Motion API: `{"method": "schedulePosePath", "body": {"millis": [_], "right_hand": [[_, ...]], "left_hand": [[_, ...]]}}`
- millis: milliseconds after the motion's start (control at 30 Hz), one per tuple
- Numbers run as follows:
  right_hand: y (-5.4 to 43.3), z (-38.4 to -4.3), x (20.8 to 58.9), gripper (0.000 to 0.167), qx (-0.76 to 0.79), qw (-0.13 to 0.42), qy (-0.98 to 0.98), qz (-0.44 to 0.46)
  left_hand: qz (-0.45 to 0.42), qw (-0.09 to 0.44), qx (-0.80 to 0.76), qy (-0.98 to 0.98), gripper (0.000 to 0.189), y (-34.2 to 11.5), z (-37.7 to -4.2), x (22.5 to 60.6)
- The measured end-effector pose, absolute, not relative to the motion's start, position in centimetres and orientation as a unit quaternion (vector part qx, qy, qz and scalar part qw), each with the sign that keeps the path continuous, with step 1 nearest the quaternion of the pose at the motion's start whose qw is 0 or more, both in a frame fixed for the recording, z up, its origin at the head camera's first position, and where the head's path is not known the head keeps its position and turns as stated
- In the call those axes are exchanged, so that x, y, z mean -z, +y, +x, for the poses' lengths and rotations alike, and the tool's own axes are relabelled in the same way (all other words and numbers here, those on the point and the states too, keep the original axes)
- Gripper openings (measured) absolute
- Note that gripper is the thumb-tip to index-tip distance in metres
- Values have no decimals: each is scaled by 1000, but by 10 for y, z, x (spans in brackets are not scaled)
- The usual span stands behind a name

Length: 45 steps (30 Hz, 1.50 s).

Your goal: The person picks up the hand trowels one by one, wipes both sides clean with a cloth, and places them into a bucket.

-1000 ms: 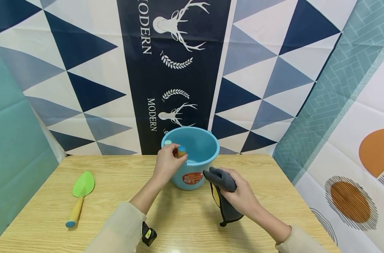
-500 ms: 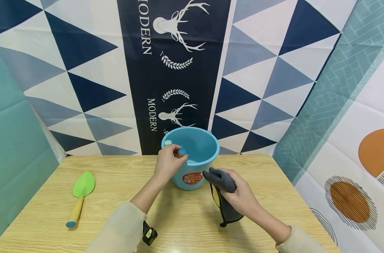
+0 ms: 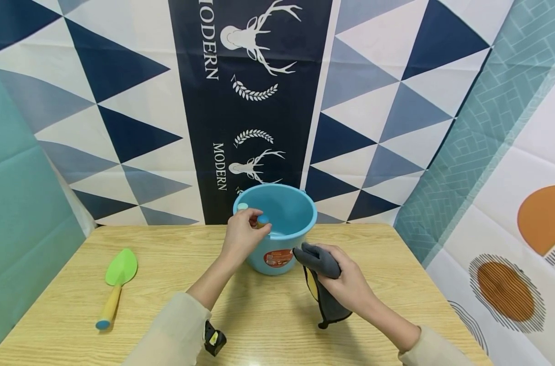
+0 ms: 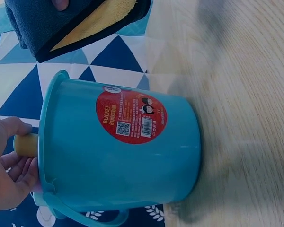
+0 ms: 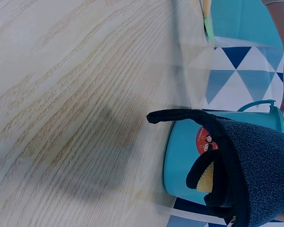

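Observation:
My left hand is at the near left rim of a blue bucket and pinches a yellow handle with a blue end. The rest of that tool is hidden inside the bucket. In the left wrist view the yellow handle sticks out past the rim between thumb and fingers. A pale mint-coloured end of another thing shows at the rim behind the hand. My right hand grips a folded dark grey cloth with a yellow reverse, held above the table in front of the bucket, right of its label.
A green trowel with a yellow handle and blue end lies at the left of the wooden table. A black strap piece sits at the left cuff. Patterned cloth walls stand behind and at both sides.
The yellow handle in my left hand has sunk slightly into the bucket since the earliest frame. The right hand and the cloth have stayed nearly still.

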State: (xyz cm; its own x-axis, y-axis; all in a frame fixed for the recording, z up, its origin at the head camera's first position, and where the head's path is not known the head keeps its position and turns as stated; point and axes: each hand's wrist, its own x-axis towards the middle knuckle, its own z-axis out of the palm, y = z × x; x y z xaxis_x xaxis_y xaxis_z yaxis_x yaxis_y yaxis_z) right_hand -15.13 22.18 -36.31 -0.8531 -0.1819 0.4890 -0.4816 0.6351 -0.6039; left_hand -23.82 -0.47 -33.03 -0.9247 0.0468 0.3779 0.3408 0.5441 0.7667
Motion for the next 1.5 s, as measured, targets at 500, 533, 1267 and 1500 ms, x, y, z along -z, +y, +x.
{"method": "schedulePosePath", "body": {"millis": [500, 533, 1267, 1500], "right_hand": [[221, -154, 361, 54, -383, 195, -878, 210], [221, -154, 361, 54, -381, 196, -879, 210], [222, -154, 359, 56, -356, 209, -881, 230], [221, -154, 360, 54, -339, 219, -883, 238]], "left_hand": [[-119, 186, 490, -843, 36, -19, -231, 330], [-118, 189, 490, -843, 36, -21, -230, 331], [-21, 186, 418, -889, 37, -101, -219, 352], [8, 174, 406, -897, 39, -130, -212, 360]]}}
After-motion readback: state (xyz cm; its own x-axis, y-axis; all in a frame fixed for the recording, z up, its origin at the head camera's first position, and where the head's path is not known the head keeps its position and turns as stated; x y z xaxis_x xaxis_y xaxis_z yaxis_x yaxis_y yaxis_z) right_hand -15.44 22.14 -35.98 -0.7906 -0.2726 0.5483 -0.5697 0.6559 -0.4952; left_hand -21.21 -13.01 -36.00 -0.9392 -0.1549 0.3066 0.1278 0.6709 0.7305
